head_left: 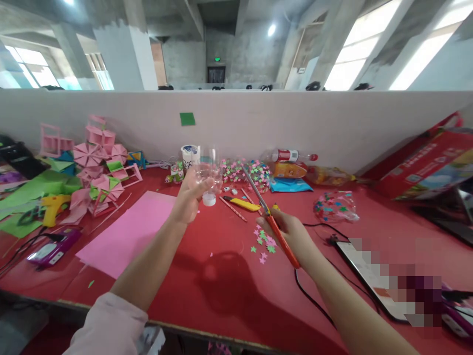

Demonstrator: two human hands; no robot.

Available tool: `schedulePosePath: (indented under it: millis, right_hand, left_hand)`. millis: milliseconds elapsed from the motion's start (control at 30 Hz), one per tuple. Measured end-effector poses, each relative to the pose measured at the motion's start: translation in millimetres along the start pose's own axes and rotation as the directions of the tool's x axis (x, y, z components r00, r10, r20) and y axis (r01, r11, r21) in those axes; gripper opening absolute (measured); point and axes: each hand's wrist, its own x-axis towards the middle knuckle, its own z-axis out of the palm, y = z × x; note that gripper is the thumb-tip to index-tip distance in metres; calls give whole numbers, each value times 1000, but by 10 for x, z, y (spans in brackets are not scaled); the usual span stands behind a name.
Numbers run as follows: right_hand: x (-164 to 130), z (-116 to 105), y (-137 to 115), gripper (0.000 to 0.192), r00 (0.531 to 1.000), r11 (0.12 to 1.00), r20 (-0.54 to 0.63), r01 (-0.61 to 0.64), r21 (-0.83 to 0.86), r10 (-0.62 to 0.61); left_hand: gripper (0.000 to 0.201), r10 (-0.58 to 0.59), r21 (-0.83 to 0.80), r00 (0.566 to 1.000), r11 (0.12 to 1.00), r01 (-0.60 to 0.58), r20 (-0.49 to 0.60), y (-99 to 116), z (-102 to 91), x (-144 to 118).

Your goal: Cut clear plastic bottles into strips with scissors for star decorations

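A: Clear thin plastic bottle [207,170], held upside down above the red table [229,296], white cap [209,199] pointing down; left hand [194,193] wraps it at the neck end, fingers closed round the lower body.

B: Looks empty; my guess is very light, walls soft enough to dent under a hard squeeze, surface smooth and a bit slippery.

A: Agreed; the neck and shoulder near the cap seem the stiffest place to hold, and that is about where the grip sits now.

B: Right hand [291,234]?

A: Closed on the orange-handled scissors [271,219]; blades shut or nearly so, hard to tell; tips point up toward the bottle, close to it but apart.

B: Around them?

A: Scattered pink and green paper stars [263,242] lie on the table below the scissors; yellow utility knife [242,203] just behind; pink foam sheet [127,234] to the left; pink paper models [96,162] beyond it; a black cable [314,301] runs under the right forearm.
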Motion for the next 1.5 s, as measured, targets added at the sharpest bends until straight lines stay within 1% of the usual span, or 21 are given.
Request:
schedulePosePath:
  millis: [67,133,200,267,333,400,567,667,767,833,967,1067,1167,1233,1333,1400,1500]
  right_hand:
    - [34,-132,-162,46,1000,997,6,24,-71,-24]
    - [99,-215,-310,44,1000,989,-18,13,-146,-15]
    - [171,-244,-417,46,996,982,-87,1,-191,-18]
    - [226,-236,-469,47,992,983,-125,-6,-182,-17]
    - [256,-214,-473,48,992,988,-128,-19,-154,-1]
    - [271,-195,-442,49,992,986,-122,-35,-161,16]
    - [317,-194,-342,53,991,955,-130,-47,-294,9]
    - [340,-214,-326,53,991,940,-129,-63,-334,21]
    - [334,-224,-340,54,991,930,-137,-47,-364,-4]
    - [316,-204,-343,55,991,921,-129,-24,-390,-29]
    - [251,-50,-270,56,997,887,-65,15,-462,-51]
    - [166,149,-140,57,1000,858,5,23,-513,-24]
    - [64,357,-5,56,997,853,74,51,-519,-15]
    - [4,475,57,53,994,864,109,79,-497,-28]
    - [-69,604,104,51,993,876,116,86,-475,-34]
    - [-107,659,123,51,994,877,107,84,-473,-38]
    - [-154,702,161,52,994,870,79,104,-481,-75]
  left_hand:
    - [53,-23,6,1000,1000,23,-9,-6,-1,-4]
    - [51,-42,17,999,999,42,-17,-17,-18,3]
    - [49,-38,22,999,999,38,-17,-26,-35,16]
    - [49,-29,24,1000,999,29,-9,-33,-47,30]
    - [49,-30,28,1000,999,30,7,-50,-55,43]
    - [51,-33,31,999,999,32,35,-86,-67,57]
    - [53,-6,67,991,998,-3,133,-216,-144,114]
    - [54,-8,93,986,996,-8,165,-250,-202,125]
    - [56,-23,99,983,995,5,183,-262,-273,70]
    - [57,-65,102,981,994,47,183,-289,-343,-10]
    - [56,-182,140,974,977,163,135,-415,-545,-233]
    - [60,-218,164,969,967,197,120,-534,-702,-390]
    - [64,-239,184,961,960,212,138,-615,-796,-486]
    - [62,-244,208,960,955,213,139,-634,-812,-514]
    - [61,-236,282,967,938,201,95,-625,-793,-532]
    - [64,-202,349,977,923,165,73,-614,-779,-545]
    - [64,-135,442,986,894,79,98,-608,-772,-578]
